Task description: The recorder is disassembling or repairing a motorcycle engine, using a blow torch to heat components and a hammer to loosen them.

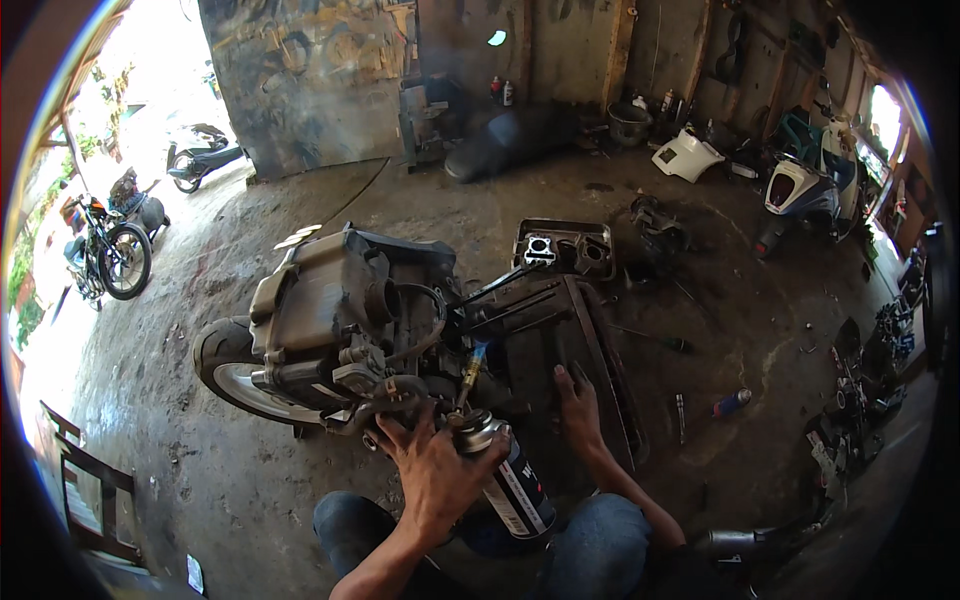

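Note:
A gas torch (520,490), a black-and-white canister with a brass nozzle, is tilted in front of me. My left hand (430,470) grips it around the neck, thumb against the canister top. Its other fingers reach beside the dark hose (395,395) of the engine, and what lies under them is partly hidden. A small blue flame shows at the nozzle tip, against the scooter engine (330,300), which has a rear wheel (235,370) attached. My right hand (580,410) is held apart from the torch, fingers stretched beside the dark metal frame (600,360), with nothing visible in it.
Beyond the engine, a tray (567,224) holds metal engine parts. At right, a small spray can (732,403) and a slim metal tool (681,418) lie on the floor. A white scooter (810,190) stands far right; a motorcycle (115,250) stands outside, far left.

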A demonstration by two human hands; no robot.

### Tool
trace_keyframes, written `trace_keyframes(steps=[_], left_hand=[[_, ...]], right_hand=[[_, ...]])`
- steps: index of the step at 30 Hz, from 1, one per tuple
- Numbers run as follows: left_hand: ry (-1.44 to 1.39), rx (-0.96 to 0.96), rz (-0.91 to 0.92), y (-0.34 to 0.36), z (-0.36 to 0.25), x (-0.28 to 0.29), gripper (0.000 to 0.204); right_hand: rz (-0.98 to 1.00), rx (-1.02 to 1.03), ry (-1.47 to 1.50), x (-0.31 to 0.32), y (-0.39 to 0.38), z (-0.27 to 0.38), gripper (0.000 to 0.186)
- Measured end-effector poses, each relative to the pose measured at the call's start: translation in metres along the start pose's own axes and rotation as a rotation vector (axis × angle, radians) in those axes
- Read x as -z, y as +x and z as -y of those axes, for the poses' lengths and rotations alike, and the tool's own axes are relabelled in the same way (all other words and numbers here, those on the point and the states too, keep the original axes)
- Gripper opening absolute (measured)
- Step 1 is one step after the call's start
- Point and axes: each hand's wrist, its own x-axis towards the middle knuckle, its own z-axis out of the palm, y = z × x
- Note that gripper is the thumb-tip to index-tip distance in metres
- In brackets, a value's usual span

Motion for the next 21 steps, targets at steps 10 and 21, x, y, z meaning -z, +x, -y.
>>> trace_keyframes(steps=[10,21], left_hand=[[-0.013,-0.013,-0.023,0.001,0.004,-0.004,0.059],[-0.012,-0.004,-0.040,-0.001,0.004,-0.006,0.058]], right_hand=[[-0.060,-0.194,0.327,0.005,-0.012,0.038,0.042],[0.145,-0.148,0.166,-0.001,-0.018,0.029,0.041]])
